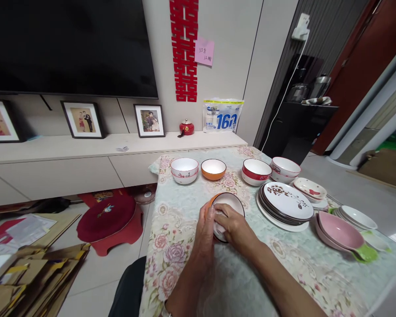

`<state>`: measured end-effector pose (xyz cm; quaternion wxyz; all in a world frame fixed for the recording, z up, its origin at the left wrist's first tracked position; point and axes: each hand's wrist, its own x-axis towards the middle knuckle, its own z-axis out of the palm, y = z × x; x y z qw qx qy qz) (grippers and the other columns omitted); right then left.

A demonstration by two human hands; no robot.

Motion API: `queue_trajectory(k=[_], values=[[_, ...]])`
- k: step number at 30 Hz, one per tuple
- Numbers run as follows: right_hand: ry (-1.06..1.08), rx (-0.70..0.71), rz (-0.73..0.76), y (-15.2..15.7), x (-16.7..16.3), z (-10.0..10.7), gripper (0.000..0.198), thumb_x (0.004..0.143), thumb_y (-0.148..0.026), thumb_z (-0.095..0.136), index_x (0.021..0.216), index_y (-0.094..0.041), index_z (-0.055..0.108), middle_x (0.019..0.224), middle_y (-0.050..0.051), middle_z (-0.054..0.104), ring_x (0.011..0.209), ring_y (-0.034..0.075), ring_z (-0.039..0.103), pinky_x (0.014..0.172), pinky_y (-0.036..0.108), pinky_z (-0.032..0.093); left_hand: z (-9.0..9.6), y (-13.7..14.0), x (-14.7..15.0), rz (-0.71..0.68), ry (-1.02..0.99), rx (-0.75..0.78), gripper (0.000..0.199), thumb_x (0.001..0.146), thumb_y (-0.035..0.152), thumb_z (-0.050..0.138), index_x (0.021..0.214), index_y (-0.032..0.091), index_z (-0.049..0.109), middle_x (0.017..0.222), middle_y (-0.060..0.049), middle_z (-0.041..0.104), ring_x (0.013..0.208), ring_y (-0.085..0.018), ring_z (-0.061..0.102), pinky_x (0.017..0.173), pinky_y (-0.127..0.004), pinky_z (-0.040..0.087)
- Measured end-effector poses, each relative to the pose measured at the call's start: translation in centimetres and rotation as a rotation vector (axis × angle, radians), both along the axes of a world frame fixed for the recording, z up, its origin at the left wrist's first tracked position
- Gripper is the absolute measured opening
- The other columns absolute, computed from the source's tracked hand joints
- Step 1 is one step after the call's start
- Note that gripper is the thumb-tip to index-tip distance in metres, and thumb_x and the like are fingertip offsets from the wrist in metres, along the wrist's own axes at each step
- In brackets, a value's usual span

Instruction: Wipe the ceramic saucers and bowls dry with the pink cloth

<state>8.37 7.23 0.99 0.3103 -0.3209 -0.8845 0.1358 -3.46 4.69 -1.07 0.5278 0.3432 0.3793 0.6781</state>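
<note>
An orange bowl with a white inside and dark rim point(235, 203) is tilted above the table, its opening facing me. My left hand point(205, 222) is wrapped round the bowl's left side. Inside the bowl, my right hand point(232, 224) is closed, its fingers pressed against a crumpled white cloth point(219, 228), mostly covered by the fingers. Behind my hands stand another orange bowl point(214, 176) and a stack of white bowls with red rims point(185, 179). Farther right is a red-and-white bowl stack point(256, 178).
On the flowered tablecloth point(174, 246), to the right, are stacked plates point(285, 200), pink bowls with green handles point(339, 231), small white bowls point(359, 218) and patterned dishes point(310, 187). A red stool point(107, 218) stands left of the table. Behind is a ledge with a wipes bag point(222, 116).
</note>
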Motion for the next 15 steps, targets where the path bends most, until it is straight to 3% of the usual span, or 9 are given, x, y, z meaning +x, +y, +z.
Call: queue_trajectory(k=[3, 5, 7, 10, 13, 15], values=[[-0.167, 0.107, -0.254, 0.0, -0.2, 0.0, 0.036, 0.093, -0.009, 0.046, 0.123, -0.016, 0.062, 0.126, 0.018, 0.058, 0.117, 0.028, 0.055, 0.094, 0.040, 0.050, 0.0, 0.0, 0.1, -0.071, 0.017, -0.006, 0.048, 0.089, 0.049, 0.057, 0.128, 0.021, 0.059, 0.131, -0.012, 0.063, 0.126, -0.030, 0.056, 0.108, -0.044, 0.042], [-0.273, 0.056, -0.401, -0.3, -0.4, 0.2, 0.033, 0.091, -0.009, 0.048, 0.120, -0.013, 0.064, 0.120, 0.019, 0.059, 0.111, 0.031, 0.057, 0.087, 0.041, 0.051, 0.0, 0.1, 0.1, -0.032, 0.072, -0.019, 0.050, 0.089, 0.048, 0.059, 0.131, 0.021, 0.056, 0.137, -0.012, 0.059, 0.130, -0.030, 0.052, 0.112, -0.044, 0.037], [-0.338, -0.050, -0.447, -0.6, -0.6, 0.4, 0.032, 0.085, -0.005, 0.052, 0.112, -0.013, 0.067, 0.111, 0.018, 0.060, 0.102, 0.030, 0.059, 0.081, 0.039, 0.051, 0.1, 0.0, 0.1, 0.029, 0.161, -0.043, 0.053, 0.088, 0.046, 0.060, 0.134, 0.021, 0.051, 0.141, -0.011, 0.055, 0.134, -0.029, 0.048, 0.115, -0.043, 0.034], [-0.222, -0.228, -0.329, -0.9, -0.7, 0.6, 0.023, 0.078, -0.006, 0.058, 0.096, -0.016, 0.067, 0.098, 0.010, 0.060, 0.090, 0.024, 0.058, 0.080, 0.034, 0.047, 0.1, -0.1, -0.1, 0.092, 0.280, -0.050, 0.059, 0.087, 0.045, 0.060, 0.138, 0.017, 0.045, 0.147, -0.013, 0.049, 0.139, -0.028, 0.041, 0.117, -0.042, 0.030], [0.133, -0.487, -0.074, -0.9, -0.4, 0.9, 0.004, 0.082, -0.016, 0.060, 0.084, -0.018, 0.063, 0.087, 0.002, 0.057, 0.082, 0.017, 0.056, 0.076, 0.028, 0.044, -0.1, -0.1, -0.3, 0.098, 0.313, -0.008, 0.063, 0.089, 0.046, 0.056, 0.141, 0.016, 0.040, 0.149, -0.015, 0.046, 0.139, -0.028, 0.041, 0.117, -0.043, 0.030], [0.340, -0.651, 0.067, -0.8, 0.0, 1.0, 0.007, 0.086, -0.023, 0.059, 0.081, -0.019, 0.060, 0.084, 0.000, 0.054, 0.076, 0.015, 0.053, 0.070, 0.025, 0.043, -0.3, 0.0, -0.4, 0.097, 0.303, 0.031, 0.064, 0.089, 0.048, 0.055, 0.143, 0.017, 0.038, 0.149, -0.015, 0.045, 0.138, -0.028, 0.042, 0.116, -0.044, 0.032]])
